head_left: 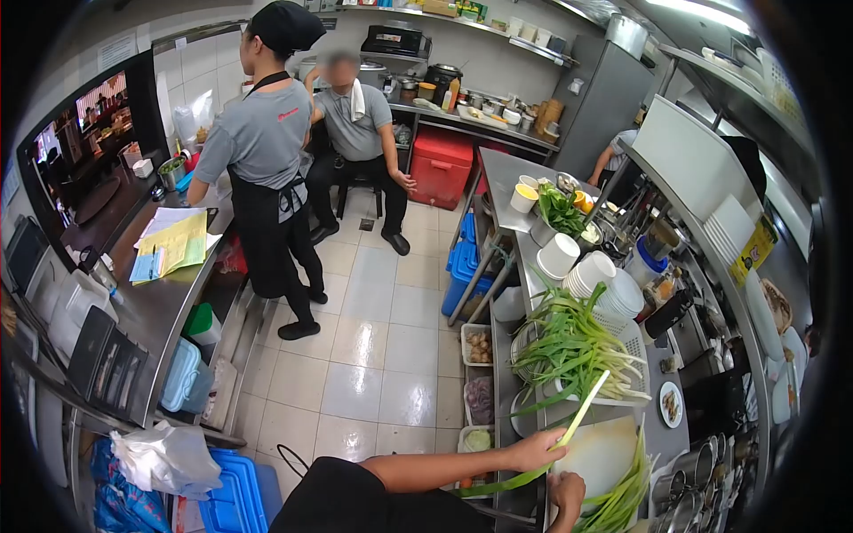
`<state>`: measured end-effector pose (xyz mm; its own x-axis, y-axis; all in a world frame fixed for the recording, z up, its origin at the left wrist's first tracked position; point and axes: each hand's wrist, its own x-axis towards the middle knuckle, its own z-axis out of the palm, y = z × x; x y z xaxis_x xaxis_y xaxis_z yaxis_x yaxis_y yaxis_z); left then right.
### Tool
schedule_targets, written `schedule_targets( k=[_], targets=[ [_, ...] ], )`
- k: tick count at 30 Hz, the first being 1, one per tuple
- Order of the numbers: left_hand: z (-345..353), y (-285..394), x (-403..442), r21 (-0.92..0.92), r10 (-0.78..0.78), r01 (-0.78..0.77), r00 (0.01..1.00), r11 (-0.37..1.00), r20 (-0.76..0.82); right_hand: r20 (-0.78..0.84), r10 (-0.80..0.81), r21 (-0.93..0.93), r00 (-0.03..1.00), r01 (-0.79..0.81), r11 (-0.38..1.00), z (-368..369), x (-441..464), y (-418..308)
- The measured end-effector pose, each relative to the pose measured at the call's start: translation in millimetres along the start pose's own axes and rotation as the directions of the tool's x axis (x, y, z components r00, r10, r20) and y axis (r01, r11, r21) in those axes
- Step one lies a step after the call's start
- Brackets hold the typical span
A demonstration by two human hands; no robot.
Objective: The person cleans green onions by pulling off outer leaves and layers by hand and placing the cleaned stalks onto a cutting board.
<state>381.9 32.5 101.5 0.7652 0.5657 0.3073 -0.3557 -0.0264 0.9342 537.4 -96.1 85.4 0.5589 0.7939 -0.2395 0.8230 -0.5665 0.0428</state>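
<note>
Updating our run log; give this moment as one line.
left hand: grips long green-white leafy stalk | right hand: by pale flat board, grip unclear

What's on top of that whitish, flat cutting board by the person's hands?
Long green leafy stalks lie over the right-hand side of the board. The surface beneath them is covered, so I can't tell what's there.

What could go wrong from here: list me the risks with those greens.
The long stalk in the left hand trails its leafy end off the cutting board, so it might snag. The heaped greens sprawl loosely; pulling one could drag others down.
</note>
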Motion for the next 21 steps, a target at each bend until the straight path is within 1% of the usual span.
schedule_targets(
  k=[2, 5, 7, 8, 10, 13, 15, 17, 21],
  targets=[
    [-2.6, 6.1, -2.4, 0.076, -0.041, 0.037, 0.998, 0.996, 0.053, 0.016, 0.001, -0.012, 1.000, -0.001, 1.000, -3.9, 0.1, -0.5],
    [-5.2, 3.8, -2.0, 0.088, -0.084, 0.079, 0.994, 0.993, 0.064, 0.024, -0.005, -0.021, 1.000, 0.006, 1.000, -4.3, 2.0, 0.9],
    [-2.9, -16.7, 0.8, 0.064, -0.076, 0.073, 0.996, 0.995, 0.053, 0.018, -0.010, -0.020, 1.000, 0.010, 1.000, -4.6, 3.3, 1.7],
    [-2.8, -16.0, 1.4, 0.039, -0.070, 0.068, 0.997, 0.997, 0.039, 0.023, -0.011, -0.019, 1.000, 0.012, 1.000, -5.3, 3.5, 1.8],
    [-3.8, -15.1, 0.5, 0.046, -0.079, 0.077, 0.996, 0.996, 0.042, 0.030, -0.011, -0.016, 0.999, 0.011, 1.000, -5.6, 2.7, 3.1],
    [-3.7, -10.6, -0.8, 0.047, -0.078, 0.077, 0.996, 0.996, 0.039, 0.013, -0.020, 0.021, 1.000, 0.020, 1.000, -1.3, 2.8, 6.8],
    [-3.2, -8.8, -1.2, 0.040, -0.070, 0.068, 0.997, 0.997, 0.039, -0.078, -0.051, 0.024, 0.996, 0.053, 0.998, 5.6, 3.5, 9.7],
    [-3.5, -7.5, -1.9, 0.078, -0.077, 0.074, 0.997, 0.994, 0.025, -0.081, -0.043, 0.028, 0.996, 0.046, 0.999, 5.0, 1.3, 8.3],
    [-2.7, -2.6, -3.2, 0.062, -0.114, 0.112, 0.993, 0.992, 0.023, -0.095, -0.044, 0.006, 0.994, 0.045, 0.999, 7.7, 0.4, 8.6]
  ],
)
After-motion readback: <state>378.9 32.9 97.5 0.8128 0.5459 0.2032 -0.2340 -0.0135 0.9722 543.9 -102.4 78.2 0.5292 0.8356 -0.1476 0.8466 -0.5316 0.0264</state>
